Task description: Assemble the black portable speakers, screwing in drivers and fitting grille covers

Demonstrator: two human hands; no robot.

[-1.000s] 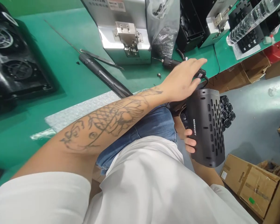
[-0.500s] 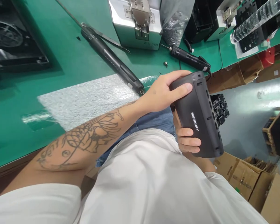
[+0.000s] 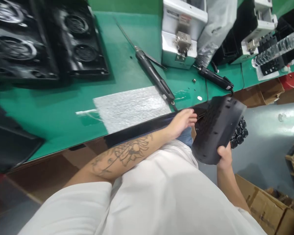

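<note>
A worker's right hand (image 3: pixel 224 156) gripped the lower edge of a black slotted speaker housing (image 3: pixel 217 129), holding it tilted in the air beyond the near edge of the desk (image 3: pixel 63 101), above the grey floor (image 3: pixel 264 130). The left hand (image 3: pixel 182 121), at the end of a tattooed forearm, lay just beside the housing's left edge with its fingers loosely extended; blur kept it unclear whether the fingertips touched the housing, and the hand clasped nothing.

Behind the housing, a cluster of small black knobs (image 3: pixel 238 132) showed past its right side. On the green desk, a sheet of bubble wrap (image 3: pixel 129 106) lay near the front edge, with a long black electric screwdriver (image 3: pixel 153 76) lying slantwise just beyond it. A second, shorter screwdriver (image 3: pixel 215 78) rested to the right, near a white and metal machine (image 3: pixel 182 32) and a clear plastic bag (image 3: pixel 215 29). Black trays with round speaker units (image 3: pixel 46 42) filled the desk's far left. Brown cardboard boxes (image 3: pixel 267 205) stood on the floor at lower right, and a clear plastic bottle (image 3: pixel 276 50) lay on a neighbouring green desk.
</note>
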